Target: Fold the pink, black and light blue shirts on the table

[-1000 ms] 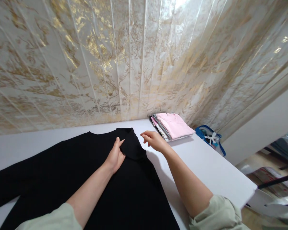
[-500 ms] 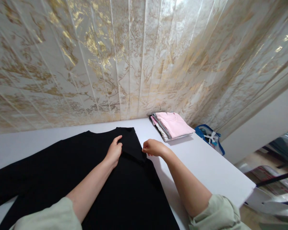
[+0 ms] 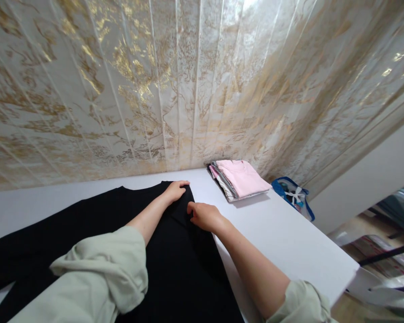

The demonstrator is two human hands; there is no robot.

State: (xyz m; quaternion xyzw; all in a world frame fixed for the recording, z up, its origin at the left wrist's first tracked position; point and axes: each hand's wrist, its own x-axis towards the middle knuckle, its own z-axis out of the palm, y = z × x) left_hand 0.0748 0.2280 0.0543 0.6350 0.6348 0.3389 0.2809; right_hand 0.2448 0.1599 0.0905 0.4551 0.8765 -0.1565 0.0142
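Observation:
A black long-sleeved shirt [image 3: 97, 224] lies spread over the white table [image 3: 259, 229], its neckline toward the wall and one sleeve reaching out to the left. At its far right corner the cloth is folded over onto the body. My left hand [image 3: 177, 190] rests on that corner, its fingers stretched along the folded edge. Just nearer and to the right, the fingers of my right hand [image 3: 204, 215] are curled and closed on the black cloth by the side edge. Their tips are partly hidden.
A stack of folded clothes [image 3: 240, 178], pink on top, lies at the back of the table. Behind it hangs a gold-patterned curtain [image 3: 155, 89]. A blue-edged clear bag [image 3: 293, 197] is beside the table's right edge. Shelving with goods [image 3: 387, 251] stands at far right.
My left hand has moved away from me and right, to the shirt's far corner. My right hand has shifted slightly left with the cloth, and the folded part lies flatter.

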